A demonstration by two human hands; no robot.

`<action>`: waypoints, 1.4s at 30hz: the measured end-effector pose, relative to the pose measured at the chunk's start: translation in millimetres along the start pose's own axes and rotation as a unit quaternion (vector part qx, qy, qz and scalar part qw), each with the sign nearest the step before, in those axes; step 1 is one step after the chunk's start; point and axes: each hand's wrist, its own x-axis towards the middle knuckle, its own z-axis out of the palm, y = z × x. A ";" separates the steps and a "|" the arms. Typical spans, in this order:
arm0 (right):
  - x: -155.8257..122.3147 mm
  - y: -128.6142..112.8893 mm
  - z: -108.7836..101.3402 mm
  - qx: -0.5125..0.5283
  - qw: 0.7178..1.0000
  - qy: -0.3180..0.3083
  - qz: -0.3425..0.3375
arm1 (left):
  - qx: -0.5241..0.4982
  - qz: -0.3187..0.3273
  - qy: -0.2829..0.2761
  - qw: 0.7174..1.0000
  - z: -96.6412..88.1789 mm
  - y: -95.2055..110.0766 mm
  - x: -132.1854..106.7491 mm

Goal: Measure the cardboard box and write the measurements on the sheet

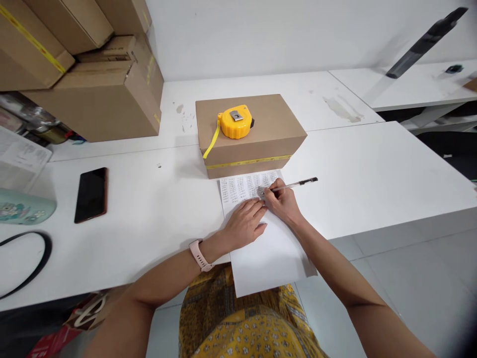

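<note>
A sheet of white paper (268, 253) lies on the table, its lower part hanging past the front edge. Columns of small handwriting fill its upper part. My right hand (283, 203) grips a pen (303, 182) with the tip down at the writing; the fingers partly hide the tip. Flat on the paper, just left of it, rests my left hand (244, 223), fingers stretched out. Directly behind the paper stands a closed cardboard box (276, 124) with a yellow tape band on its front. On top of it sits a yellow tape measure (236, 123), its blade end hanging over the box's front edge.
A phone (91, 194) lies on the white table (149, 258) at the left, near a light green bottle (26, 206) and a black strap (44, 253). Several cardboard boxes (108, 99) are stacked at the back left. A dark cylindrical object (425, 44) stands at the back right.
</note>
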 end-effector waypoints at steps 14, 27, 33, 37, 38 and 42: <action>0.3 -0.8 -0.6 -0.003 1.000 0.000 0.002 | -0.007 0.005 0.003 1.000 0.5 -0.6 -0.4; 0.4 -1.9 -0.6 -0.002 1.000 0.018 0.007 | 0.003 0.008 0.013 1.000 1.0 -1.0 -0.9; 1.1 -0.1 -0.2 -0.002 1.000 0.013 0.004 | 0.000 0.010 0.010 1.000 0.9 -0.8 -0.8; 1.2 -1.7 -0.9 0.006 1.000 0.016 0.012 | 0.005 0.010 0.012 1.000 0.7 -0.6 -0.8; 1.2 -2.3 -1.1 0.006 1.000 0.018 0.014 | 0.007 0.010 0.013 1.000 0.6 -0.5 -0.8; 1.0 -3.8 -1.7 0.001 1.000 0.020 0.013 | 0.017 0.014 0.017 1.000 0.3 -0.1 -0.7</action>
